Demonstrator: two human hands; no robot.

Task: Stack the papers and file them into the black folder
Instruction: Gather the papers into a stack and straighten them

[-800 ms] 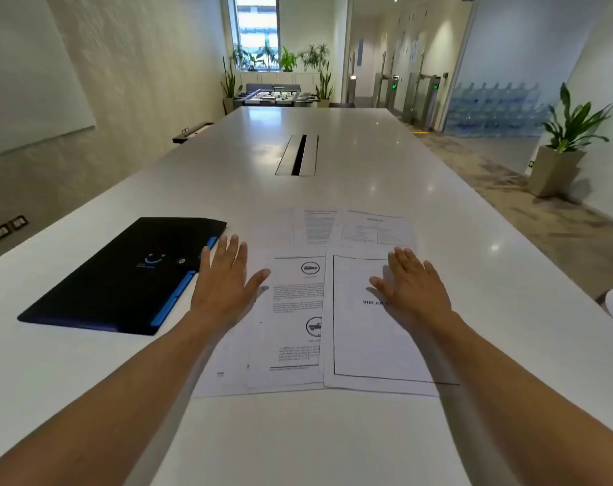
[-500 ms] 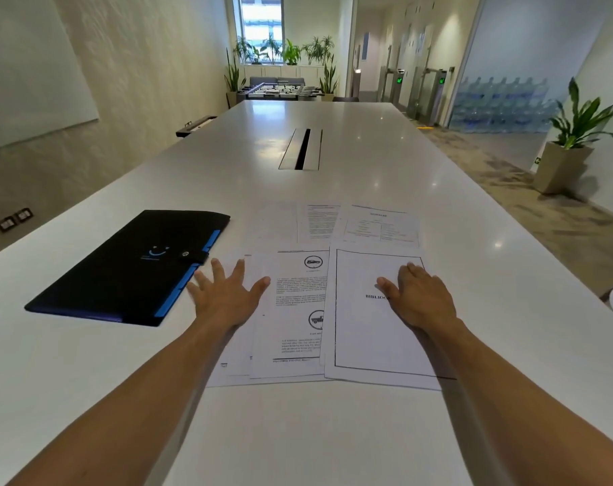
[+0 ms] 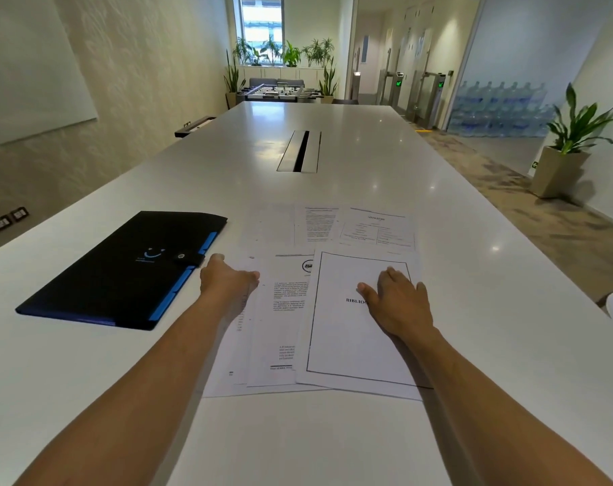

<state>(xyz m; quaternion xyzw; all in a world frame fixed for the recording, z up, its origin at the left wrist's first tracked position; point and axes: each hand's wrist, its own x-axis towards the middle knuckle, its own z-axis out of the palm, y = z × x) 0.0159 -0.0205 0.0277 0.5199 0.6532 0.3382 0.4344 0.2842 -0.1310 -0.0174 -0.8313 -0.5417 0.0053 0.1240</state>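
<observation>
Papers (image 3: 333, 310) spread on tabletop (image 3: 368, 443), unstacked. My right hand (image 3: 399, 303) fingers flat, spread on bordered sheet (image 3: 354, 345); left hand (image 3: 227, 280) fingers curled, can't tell if pinching sheet. Black folder (image 3: 122, 271) shut, just left. Gather step; nxt: slide sheets together.

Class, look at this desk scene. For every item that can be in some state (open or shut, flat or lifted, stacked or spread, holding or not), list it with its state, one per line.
Black folder: shut, flap snapped, flat on the table.
Papers: spread out, overlapping, not yet stacked.
Framed title page: topmost, flat.
Left hand: fingers curled at the paper edge; grip unclear.
Right hand: open, palm down on the title page.
Table slot: open.
</observation>
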